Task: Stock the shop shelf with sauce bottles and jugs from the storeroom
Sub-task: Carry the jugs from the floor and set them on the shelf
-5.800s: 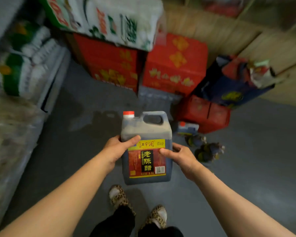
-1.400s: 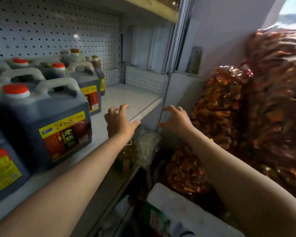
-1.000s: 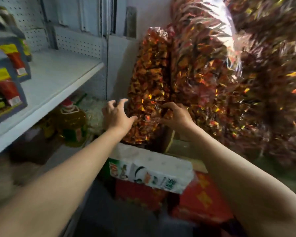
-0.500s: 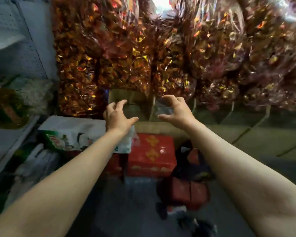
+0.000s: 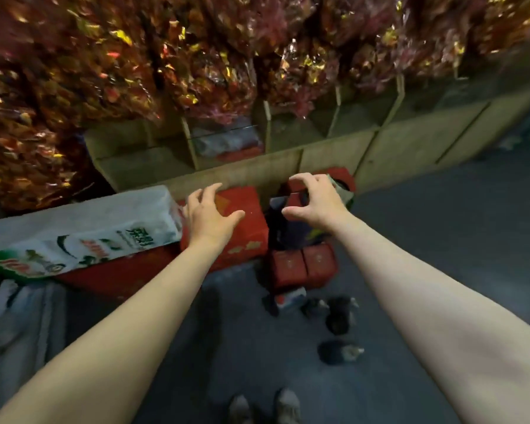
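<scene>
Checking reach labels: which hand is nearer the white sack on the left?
Left. The left hand hovers just right of the white sack, over a red box. The right hand is farther right, beyond that box.

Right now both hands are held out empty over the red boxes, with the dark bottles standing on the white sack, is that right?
Not quite: the head view shows the dark bottles on the grey floor, not on the white sack. Both the left hand and right hand are empty above the red boxes.
</scene>
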Demonstrator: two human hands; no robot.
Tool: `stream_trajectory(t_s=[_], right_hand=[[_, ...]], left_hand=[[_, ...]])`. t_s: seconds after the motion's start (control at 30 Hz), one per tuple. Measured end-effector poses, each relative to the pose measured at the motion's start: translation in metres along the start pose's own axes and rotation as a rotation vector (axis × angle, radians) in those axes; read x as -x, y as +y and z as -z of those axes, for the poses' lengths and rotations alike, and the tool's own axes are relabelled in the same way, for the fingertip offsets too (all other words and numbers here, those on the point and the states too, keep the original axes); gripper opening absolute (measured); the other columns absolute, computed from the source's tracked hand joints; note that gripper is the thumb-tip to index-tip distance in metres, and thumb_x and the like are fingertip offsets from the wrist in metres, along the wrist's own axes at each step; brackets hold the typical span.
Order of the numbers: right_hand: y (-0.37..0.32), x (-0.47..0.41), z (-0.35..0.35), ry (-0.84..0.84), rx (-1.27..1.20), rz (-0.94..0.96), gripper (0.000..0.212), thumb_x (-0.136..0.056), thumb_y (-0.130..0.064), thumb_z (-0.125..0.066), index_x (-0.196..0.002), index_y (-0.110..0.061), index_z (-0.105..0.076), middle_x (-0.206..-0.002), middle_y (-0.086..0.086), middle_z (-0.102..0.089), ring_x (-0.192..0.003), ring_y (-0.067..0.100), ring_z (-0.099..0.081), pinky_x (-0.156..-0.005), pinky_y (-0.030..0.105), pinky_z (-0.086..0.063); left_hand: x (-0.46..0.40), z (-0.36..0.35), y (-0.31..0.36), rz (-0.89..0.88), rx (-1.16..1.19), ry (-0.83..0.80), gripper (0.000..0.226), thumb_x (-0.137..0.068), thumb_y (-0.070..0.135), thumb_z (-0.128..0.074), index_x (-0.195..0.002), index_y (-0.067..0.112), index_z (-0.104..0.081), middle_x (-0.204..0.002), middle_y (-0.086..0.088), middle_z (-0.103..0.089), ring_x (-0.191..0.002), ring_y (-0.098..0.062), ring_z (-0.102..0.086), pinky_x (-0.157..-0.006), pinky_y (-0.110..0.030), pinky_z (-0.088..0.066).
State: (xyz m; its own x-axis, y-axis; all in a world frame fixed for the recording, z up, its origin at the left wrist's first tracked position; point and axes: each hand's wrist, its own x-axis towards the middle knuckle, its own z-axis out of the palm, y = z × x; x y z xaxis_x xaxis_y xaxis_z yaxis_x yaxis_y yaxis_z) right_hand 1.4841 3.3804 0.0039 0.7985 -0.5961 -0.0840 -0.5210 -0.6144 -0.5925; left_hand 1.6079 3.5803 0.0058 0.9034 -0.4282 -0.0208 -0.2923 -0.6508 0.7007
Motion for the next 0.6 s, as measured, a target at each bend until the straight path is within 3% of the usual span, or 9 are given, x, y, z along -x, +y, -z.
stream_trajectory(t_s=[0.33,0.6], right_hand=[[0.131,0.045,-0.075,-0.079,-0.083,-0.263,0.076,-0.075,-0.045,-0.085,-0.14,-0.028,-0.05,-0.137,0.009,-0.049,-0.127,0.021,-0.047,-0.106,0.033,-0.043],[0.25,0.063,-0.184,-0.163,-0.155,-0.468,0.079,-0.076,-0.046,-0.085,-0.143,-0.027,-0.048,-0.138,0.009,-0.046,-0.122,0.027,-0.055,-0.106,0.035,-0.045]], left_hand=[[0.031,-0.129,-0.047,0.069,0.006,-0.256,0.066,-0.083,0.041,-0.077,-0.142,0.033,-0.047,-0.149,-0.008,-0.036,-0.139,-0.033,-0.029,-0.113,-0.042,-0.029],[0.055,-0.263,-0.139,0.16,-0.028,-0.345,0.07,-0.084,0.04,-0.076,-0.145,0.027,-0.044,-0.151,-0.011,-0.038,-0.141,-0.032,-0.028,-0.112,-0.041,-0.028]])
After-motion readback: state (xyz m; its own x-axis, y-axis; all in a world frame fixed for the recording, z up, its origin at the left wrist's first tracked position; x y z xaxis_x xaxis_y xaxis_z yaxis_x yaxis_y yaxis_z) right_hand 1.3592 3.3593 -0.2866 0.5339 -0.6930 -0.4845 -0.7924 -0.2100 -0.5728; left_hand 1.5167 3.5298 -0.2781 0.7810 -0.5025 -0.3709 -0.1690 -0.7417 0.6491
